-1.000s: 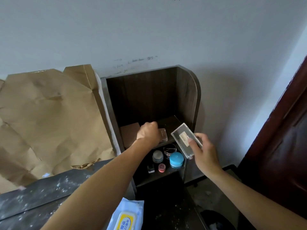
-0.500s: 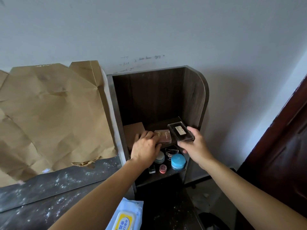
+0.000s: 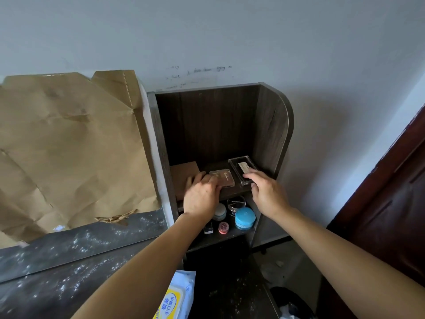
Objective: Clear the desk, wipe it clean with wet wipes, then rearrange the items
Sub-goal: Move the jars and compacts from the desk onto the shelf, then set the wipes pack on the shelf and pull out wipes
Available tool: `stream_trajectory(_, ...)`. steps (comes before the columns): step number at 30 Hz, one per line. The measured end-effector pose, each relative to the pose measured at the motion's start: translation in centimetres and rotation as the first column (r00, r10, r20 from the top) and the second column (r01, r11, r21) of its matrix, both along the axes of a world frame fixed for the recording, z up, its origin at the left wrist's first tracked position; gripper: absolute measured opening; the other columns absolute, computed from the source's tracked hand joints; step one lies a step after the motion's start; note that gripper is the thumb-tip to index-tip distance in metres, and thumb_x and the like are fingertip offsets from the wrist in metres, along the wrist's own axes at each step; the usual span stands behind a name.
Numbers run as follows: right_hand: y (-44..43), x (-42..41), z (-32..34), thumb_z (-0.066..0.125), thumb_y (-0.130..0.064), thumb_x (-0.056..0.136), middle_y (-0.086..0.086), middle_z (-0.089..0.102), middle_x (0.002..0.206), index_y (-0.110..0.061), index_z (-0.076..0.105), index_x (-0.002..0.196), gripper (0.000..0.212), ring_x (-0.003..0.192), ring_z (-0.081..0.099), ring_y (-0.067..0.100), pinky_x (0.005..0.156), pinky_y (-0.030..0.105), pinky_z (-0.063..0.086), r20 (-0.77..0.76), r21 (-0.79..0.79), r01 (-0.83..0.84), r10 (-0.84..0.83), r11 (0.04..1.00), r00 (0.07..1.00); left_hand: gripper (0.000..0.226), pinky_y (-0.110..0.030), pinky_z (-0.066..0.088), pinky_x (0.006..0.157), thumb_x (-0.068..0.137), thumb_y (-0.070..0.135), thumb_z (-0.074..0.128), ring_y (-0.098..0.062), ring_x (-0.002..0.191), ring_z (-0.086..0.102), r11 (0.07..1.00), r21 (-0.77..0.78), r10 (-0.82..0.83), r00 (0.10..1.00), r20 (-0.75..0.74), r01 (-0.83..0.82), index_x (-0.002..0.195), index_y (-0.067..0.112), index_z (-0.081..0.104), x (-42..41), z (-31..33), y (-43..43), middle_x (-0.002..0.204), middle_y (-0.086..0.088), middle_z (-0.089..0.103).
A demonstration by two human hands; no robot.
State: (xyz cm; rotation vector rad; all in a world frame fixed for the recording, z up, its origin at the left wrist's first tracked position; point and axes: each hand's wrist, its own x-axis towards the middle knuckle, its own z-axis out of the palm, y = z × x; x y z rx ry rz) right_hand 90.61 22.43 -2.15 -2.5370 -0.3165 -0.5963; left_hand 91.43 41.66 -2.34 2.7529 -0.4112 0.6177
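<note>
A dark wooden shelf unit point(image 3: 273, 125) stands at the desk's right end. Its upper shelf carries a flat brown box point(image 3: 184, 172), a pink-brown compact point(image 3: 224, 177) and a clear plastic case point(image 3: 241, 168) lying flat at the right. My left hand point(image 3: 201, 196) rests palm down at the shelf edge, its fingers touching the compact and the brown box. My right hand point(image 3: 268, 192) has its fingers spread, the tips touching the near end of the clear case. A wet wipes pack point(image 3: 177, 298) lies on the dusty dark desk point(image 3: 57, 272).
The lower shelf carries a blue jar point(image 3: 245, 217), a white jar point(image 3: 219, 211), a glass jar point(image 3: 235, 203) and a small pink pot point(image 3: 223, 227). Crumpled brown paper point(image 3: 69, 146) leans on the wall at left. A dark red door point(image 3: 391, 203) stands right, a black bin point(image 3: 289, 302) below.
My right hand brought the clear case from mid-air down onto the upper shelf and laid it flat. My left hand slid back from the compact toward the shelf edge.
</note>
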Motion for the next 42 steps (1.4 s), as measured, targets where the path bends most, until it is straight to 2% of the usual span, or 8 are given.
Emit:
stream_trajectory(6, 0.1, -2.6, -0.6, 0.063, -0.007, 0.083, 0.001, 0.059, 0.120, -0.012, 0.065, 0.109, 0.027, 0.070, 0.063, 0.015, 0.061, 0.033, 0.056, 0.123, 0.023, -0.053, 0.050, 0.998, 0.991, 0.012, -0.042, 0.048, 0.079, 0.083, 0.013, 0.061, -0.031, 0.101, 0.057, 0.996, -0.068, -0.047, 0.986, 0.161, 0.058, 0.093, 0.009, 0.067, -3.5, 0.4, 1.3, 0.104, -0.008, 0.065)
stream_trajectory(11, 1.2, -6.7, -4.3, 0.070, -0.019, 0.081, -0.009, 0.066, 0.086, -0.020, 0.065, 0.091, 0.011, 0.062, 0.063, 0.013, 0.053, 0.034, 0.052, 0.080, 0.071, -0.129, 0.124, 0.989, 0.989, 0.017, -0.033, 0.040, 0.073, 0.080, 0.011, 0.056, -0.022, 0.089, 0.051, 0.980, -0.186, -0.032, 0.979, 0.203, 0.071, 0.095, 0.011, 0.065, -10.2, -2.9, 4.3, 0.101, -0.004, 0.061)
stream_trajectory(16, 4.1, -10.3, -10.2, 0.064, -0.029, 0.087, -0.005, 0.068, 0.067, -0.021, 0.063, 0.082, 0.010, 0.063, 0.064, 0.016, 0.056, 0.035, 0.050, -0.268, 0.020, -0.221, 0.218, 0.975, 0.938, 0.018, -0.038, 0.046, 0.068, 0.080, 0.014, 0.051, -0.028, 0.078, 0.056, 0.955, -0.196, 0.201, 0.972, -0.118, -0.221, 0.088, 0.009, 0.066, -17.4, -9.0, 8.6, 0.088, -0.003, 0.062)
stream_trajectory(21, 7.7, -12.2, -14.7, 0.054, -0.041, 0.092, -0.002, 0.061, 0.063, -0.017, 0.059, 0.072, 0.031, 0.062, 0.061, 0.021, 0.057, 0.032, 0.047, -0.507, -0.076, -0.254, 0.182, 0.964, 0.843, 0.008, -0.031, 0.038, 0.062, 0.082, 0.015, 0.059, -0.029, 0.083, 0.057, 0.780, -0.172, 0.442, 0.724, -0.530, -0.602, 0.090, 0.011, 0.060, -21.7, -14.2, 12.9, 0.088, -0.004, 0.060)
stream_trajectory(26, 12.0, -10.6, -17.7, 0.058, -0.034, 0.088, -0.004, 0.058, 0.101, -0.019, 0.059, 0.094, 0.017, 0.096, 0.057, 0.019, 0.071, 0.032, 0.045, -0.606, -0.119, -0.294, 0.165, 0.948, 0.778, 0.020, -0.032, 0.037, 0.071, 0.086, 0.026, 0.055, -0.032, 0.097, 0.058, 0.622, -0.043, 0.467, 0.414, -0.782, -0.782, 0.097, 0.010, 0.052, -22.3, -18.7, 15.8, 0.102, -0.010, 0.061)
stream_trajectory(29, 14.8, -8.7, -19.2, 0.054, -0.039, 0.089, -0.002, 0.051, 0.128, -0.020, 0.048, 0.124, 0.041, 0.114, 0.049, 0.020, 0.082, 0.034, 0.045, -0.678, -0.164, -0.317, 0.127, 0.934, 0.724, 0.030, -0.034, 0.038, 0.070, 0.088, 0.039, 0.053, -0.032, 0.097, 0.057, 0.578, 0.017, 0.402, 0.267, -0.876, -0.816, 0.093, 0.012, 0.042, -21.9, -20.6, 16.6, 0.101, -0.010, 0.061)
stream_trajectory(33, 18.4, -6.9, -21.2, 0.050, -0.054, 0.087, 0.001, 0.049, 0.136, -0.019, 0.040, 0.135, 0.060, 0.120, 0.049, 0.024, 0.087, 0.036, 0.044, -0.799, -0.148, -0.260, 0.040, 0.954, 0.600, 0.032, -0.034, 0.043, 0.068, 0.087, 0.042, 0.053, -0.032, 0.090, 0.060, 0.590, -0.015, 0.305, 0.240, -0.921, -0.807, 0.091, 0.011, 0.046, -20.9, -22.1, 17.7, 0.094, -0.009, 0.062)
stream_trajectory(42, 19.8, -6.5, -22.3, 0.048, -0.041, 0.088, 0.003, 0.058, 0.085, -0.018, 0.043, 0.074, 0.028, 0.076, 0.057, 0.024, 0.062, 0.031, 0.040, -0.861, -0.125, -0.115, -0.050, 0.986, 0.506, 0.013, -0.043, 0.056, 0.072, 0.082, 0.024, 0.063, -0.036, 0.079, 0.065, 0.508, -0.181, 0.194, 0.317, -0.928, -0.842, 0.081, 0.012, 0.061, -19.4, -21.9, 18.2, 0.082, -0.013, 0.068)
